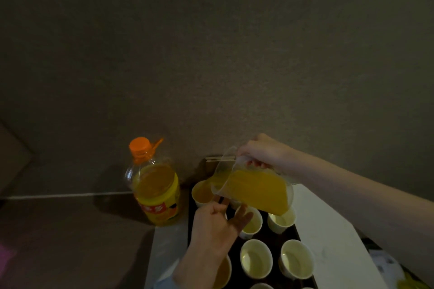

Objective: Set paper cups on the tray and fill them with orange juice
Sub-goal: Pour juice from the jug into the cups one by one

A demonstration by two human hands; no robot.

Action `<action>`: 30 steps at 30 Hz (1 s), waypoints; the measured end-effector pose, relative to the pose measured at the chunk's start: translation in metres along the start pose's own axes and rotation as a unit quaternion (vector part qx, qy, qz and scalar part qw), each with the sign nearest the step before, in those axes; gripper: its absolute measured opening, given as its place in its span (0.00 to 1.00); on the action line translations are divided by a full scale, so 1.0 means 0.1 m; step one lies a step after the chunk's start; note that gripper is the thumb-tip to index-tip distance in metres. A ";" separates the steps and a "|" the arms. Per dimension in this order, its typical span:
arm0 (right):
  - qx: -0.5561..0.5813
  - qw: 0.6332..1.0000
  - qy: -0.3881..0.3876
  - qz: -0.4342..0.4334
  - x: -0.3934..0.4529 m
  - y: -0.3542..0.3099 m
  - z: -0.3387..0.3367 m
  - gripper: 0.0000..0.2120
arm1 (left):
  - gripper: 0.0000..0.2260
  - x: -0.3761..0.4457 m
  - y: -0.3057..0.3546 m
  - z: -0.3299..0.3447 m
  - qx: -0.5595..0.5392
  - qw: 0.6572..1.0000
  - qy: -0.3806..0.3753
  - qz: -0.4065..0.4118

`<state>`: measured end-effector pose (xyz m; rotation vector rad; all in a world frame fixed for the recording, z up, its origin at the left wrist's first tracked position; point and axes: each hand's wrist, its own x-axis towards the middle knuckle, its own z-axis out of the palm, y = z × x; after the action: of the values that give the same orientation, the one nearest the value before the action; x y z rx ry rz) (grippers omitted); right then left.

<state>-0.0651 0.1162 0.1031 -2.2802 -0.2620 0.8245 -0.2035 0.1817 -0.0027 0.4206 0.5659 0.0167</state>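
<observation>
The right hand (263, 151) is reaching in from the right with the forearm stretched across the frame, its fingers curled round the handle of a clear measuring jug (252, 186). The jug is tilting toward the left, its orange juice pooling toward the spout, which is hanging over the far-left paper cup (203, 192) on the dark tray (287, 234). That cup is already showing orange liquid inside. The left hand (217, 220) is coming up from the bottom edge, palm down, fingers loosely spread and relaxed, hovering just under the jug and gripping nothing; whether its fingertips are touching the jug or a cup is hard to tell. More paper cups are standing in rows on the tray: the empty cups (256, 258) nearer the camera are showing pale insides, and another one partly hidden under the left wrist is looking filled. A large juice bottle (156, 185) with an orange cap is standing upright on the surface (70, 230), just left of the tray
</observation>
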 end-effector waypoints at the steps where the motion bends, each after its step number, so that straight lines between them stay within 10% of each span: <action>1: -0.001 1.000 0.001 -0.001 0.00 0.00 0.00 0.10 | 0.22 -0.02 0.01 0.01 -0.012 1.000 -0.006 -0.001; 30: -0.031 0.999 0.002 -0.010 0.02 0.01 -0.01 0.10 | 0.09 0.04 -0.03 0.01 0.037 0.996 0.079 0.023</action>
<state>-0.0627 0.1153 0.1020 -2.3333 -0.3120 0.8127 -0.2002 0.1793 -0.0050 0.5076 0.7145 0.0738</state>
